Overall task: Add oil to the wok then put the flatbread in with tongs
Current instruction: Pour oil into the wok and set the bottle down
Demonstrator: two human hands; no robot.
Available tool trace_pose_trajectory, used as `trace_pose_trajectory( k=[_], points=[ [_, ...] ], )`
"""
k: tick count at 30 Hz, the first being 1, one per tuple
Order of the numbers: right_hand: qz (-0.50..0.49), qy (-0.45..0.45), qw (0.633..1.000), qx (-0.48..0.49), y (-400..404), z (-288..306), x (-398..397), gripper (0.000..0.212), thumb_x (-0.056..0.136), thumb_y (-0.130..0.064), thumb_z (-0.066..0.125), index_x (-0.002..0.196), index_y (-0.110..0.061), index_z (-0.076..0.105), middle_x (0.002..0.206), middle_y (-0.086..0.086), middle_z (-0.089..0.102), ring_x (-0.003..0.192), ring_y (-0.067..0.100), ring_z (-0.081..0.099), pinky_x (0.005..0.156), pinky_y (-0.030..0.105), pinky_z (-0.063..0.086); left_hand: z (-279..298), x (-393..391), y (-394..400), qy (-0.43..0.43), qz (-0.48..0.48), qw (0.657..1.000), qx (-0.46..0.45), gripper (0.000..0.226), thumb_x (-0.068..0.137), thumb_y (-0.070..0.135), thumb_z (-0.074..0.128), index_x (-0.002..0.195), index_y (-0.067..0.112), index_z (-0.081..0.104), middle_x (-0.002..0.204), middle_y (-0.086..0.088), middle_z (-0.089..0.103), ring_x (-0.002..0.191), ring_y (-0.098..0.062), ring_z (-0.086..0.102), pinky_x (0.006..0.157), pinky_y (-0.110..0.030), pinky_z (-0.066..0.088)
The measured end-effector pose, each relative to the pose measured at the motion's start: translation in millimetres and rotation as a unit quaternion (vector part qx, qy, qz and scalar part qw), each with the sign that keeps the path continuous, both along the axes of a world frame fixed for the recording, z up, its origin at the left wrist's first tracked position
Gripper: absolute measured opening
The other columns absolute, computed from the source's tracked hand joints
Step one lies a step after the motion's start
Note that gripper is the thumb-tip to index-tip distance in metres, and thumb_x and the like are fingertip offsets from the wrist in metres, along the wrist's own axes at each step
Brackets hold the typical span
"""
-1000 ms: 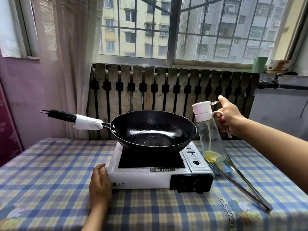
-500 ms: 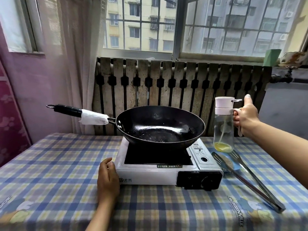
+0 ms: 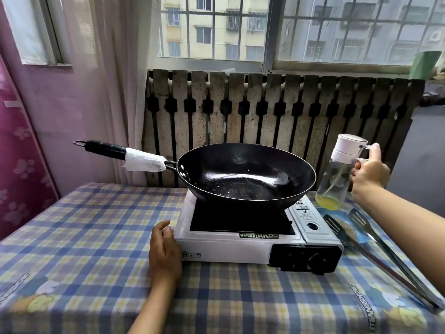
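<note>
A black wok (image 3: pixel 245 175) sits on a white portable gas stove (image 3: pixel 260 242), its handle wrapped in white paper and pointing left. My right hand (image 3: pixel 369 173) grips the handle of a clear oil bottle (image 3: pixel 337 174) with a white cap, held tilted in the air just right of the wok; a little yellow oil lies in its bottom. Metal tongs (image 3: pixel 375 251) lie on the table right of the stove, their tips over a flatbread (image 3: pixel 348 231) on a blue plate. My left hand (image 3: pixel 165 254) rests on the tablecloth against the stove's left front corner.
The table carries a blue and yellow checked cloth (image 3: pixel 84 237). A wooden radiator cover (image 3: pixel 277 116) stands close behind the wok, a curtain (image 3: pixel 108 80) hangs at the back left, and a window is above.
The oil bottle has tipped from upright to leaning with its cap toward the right, still beside the wok. My left hand stays at the stove. The camera has shifted view slightly.
</note>
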State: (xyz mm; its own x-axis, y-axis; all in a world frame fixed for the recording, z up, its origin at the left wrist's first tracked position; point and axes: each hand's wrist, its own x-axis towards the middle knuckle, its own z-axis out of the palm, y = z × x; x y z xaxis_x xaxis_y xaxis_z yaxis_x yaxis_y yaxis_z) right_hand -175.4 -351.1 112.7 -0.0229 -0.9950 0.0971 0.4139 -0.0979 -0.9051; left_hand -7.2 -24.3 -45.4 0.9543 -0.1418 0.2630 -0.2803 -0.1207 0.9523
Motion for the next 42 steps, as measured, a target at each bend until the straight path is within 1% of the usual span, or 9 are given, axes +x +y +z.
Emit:
trace_pose_trajectory(
  k=[8, 12, 16, 21, 26, 29, 34, 39, 42],
  points=[
    [-0.011, 0.012, 1.0, -0.009, -21.5, -12.0, 17.5, 0.048, 0.086, -0.048, 0.048, 0.05, -0.016, 0.048, 0.024, -0.012, 0.043, 0.04, 0.008, 0.035, 0.044, 0.019, 0.027, -3.9, -2.8, -0.7, -0.035, -0.003, 0.999, -0.003, 0.038, 0.095, 0.039, 0.025, 0.121, 0.022, 0.046, 0.121, -0.001, 0.052, 0.107, -0.016, 0.047, 0.088, -0.032, 0.036],
    [-0.02, 0.004, 1.0, -0.015, -32.7, -19.3, 27.6, 0.049, 0.086, -0.049, 0.049, 0.047, -0.019, 0.047, 0.026, -0.012, 0.045, 0.042, 0.008, 0.038, 0.051, 0.021, 0.029, -2.5, -2.8, -0.8, -0.016, -0.002, 1.0, -0.019, 0.048, 0.085, 0.05, 0.022, 0.118, 0.026, 0.046, 0.118, 0.0, 0.054, 0.105, -0.017, 0.049, 0.084, -0.032, 0.036],
    [-0.024, 0.014, 0.999, -0.028, -41.4, -31.1, 37.9, 0.05, 0.083, -0.051, 0.048, 0.044, -0.02, 0.048, 0.045, -0.007, 0.05, 0.047, 0.009, 0.04, 0.055, 0.024, 0.028, 0.0, -4.1, -0.4, -0.004, 0.004, 0.999, -0.046, 0.046, 0.082, 0.052, 0.019, 0.113, 0.031, 0.046, 0.113, -0.003, 0.058, 0.1, -0.017, 0.052, 0.077, -0.03, 0.035],
    [-0.011, 0.029, 0.999, -0.029, -45.6, -43.0, 47.1, 0.048, 0.084, -0.051, 0.047, 0.045, -0.021, 0.049, 0.026, -0.011, 0.043, 0.045, 0.01, 0.038, 0.052, 0.023, 0.028, 1.0, -4.7, 0.2, -0.004, 0.001, 0.999, -0.05, 0.045, 0.082, 0.052, 0.019, 0.113, 0.033, 0.044, 0.112, -0.002, 0.057, 0.1, -0.016, 0.052, 0.076, -0.03, 0.036],
    [-0.017, 0.048, 0.998, -0.036, -47.8, -49.3, 53.9, 0.048, 0.082, -0.052, 0.048, 0.046, -0.021, 0.052, 0.026, -0.012, 0.045, 0.048, 0.011, 0.041, 0.057, 0.026, 0.032, 0.7, -2.8, -0.6, -0.001, 0.0, 0.999, -0.054, 0.054, 0.082, 0.05, 0.02, 0.12, 0.023, 0.047, 0.112, 0.0, 0.056, 0.102, -0.018, 0.053, 0.076, -0.031, 0.038],
    [-0.021, 0.052, 0.998, -0.04, -49.6, -51.5, 58.2, 0.048, 0.079, -0.054, 0.047, 0.045, -0.021, 0.051, 0.027, -0.013, 0.047, 0.049, 0.009, 0.042, 0.058, 0.026, 0.032, 2.1, -3.4, -0.7, 0.005, -0.004, 0.999, -0.054, 0.051, 0.081, 0.051, 0.02, 0.118, 0.026, 0.046, 0.109, 0.001, 0.056, 0.098, -0.014, 0.054, 0.076, -0.031, 0.04],
    [-0.005, 0.056, 0.997, -0.043, -49.7, -56.2, 64.7, 0.047, 0.075, -0.056, 0.048, 0.046, -0.02, 0.047, 0.027, -0.013, 0.045, 0.046, 0.008, 0.038, 0.052, 0.024, 0.031, 4.8, -4.9, 0.3, 0.011, -0.002, 0.998, -0.06, 0.043, 0.081, 0.048, 0.021, 0.112, 0.031, 0.046, 0.102, 0.003, 0.058, 0.095, -0.008, 0.054, 0.072, -0.028, 0.041],
    [-0.007, 0.07, 0.997, -0.042, -49.0, -60.6, 64.9, 0.047, 0.079, -0.053, 0.048, 0.046, -0.02, 0.045, 0.027, -0.014, 0.044, 0.05, 0.009, 0.038, 0.061, 0.029, 0.032, 5.6, -6.8, 0.2, 0.007, 0.001, 0.998, -0.063, 0.042, 0.081, 0.047, 0.022, 0.111, 0.031, 0.047, 0.098, 0.007, 0.058, 0.089, -0.003, 0.054, 0.069, -0.025, 0.04],
    [-0.005, 0.088, 0.995, -0.043, -47.0, -65.4, 65.0, 0.046, 0.082, -0.053, 0.047, 0.05, -0.02, 0.05, 0.028, -0.016, 0.046, 0.05, 0.008, 0.039, 0.063, 0.027, 0.034, 6.0, -6.7, 0.6, 0.009, -0.002, 0.998, -0.064, 0.042, 0.082, 0.047, 0.021, 0.111, 0.031, 0.047, 0.098, 0.006, 0.058, 0.09, -0.004, 0.054, 0.07, -0.025, 0.041]
  ],
)
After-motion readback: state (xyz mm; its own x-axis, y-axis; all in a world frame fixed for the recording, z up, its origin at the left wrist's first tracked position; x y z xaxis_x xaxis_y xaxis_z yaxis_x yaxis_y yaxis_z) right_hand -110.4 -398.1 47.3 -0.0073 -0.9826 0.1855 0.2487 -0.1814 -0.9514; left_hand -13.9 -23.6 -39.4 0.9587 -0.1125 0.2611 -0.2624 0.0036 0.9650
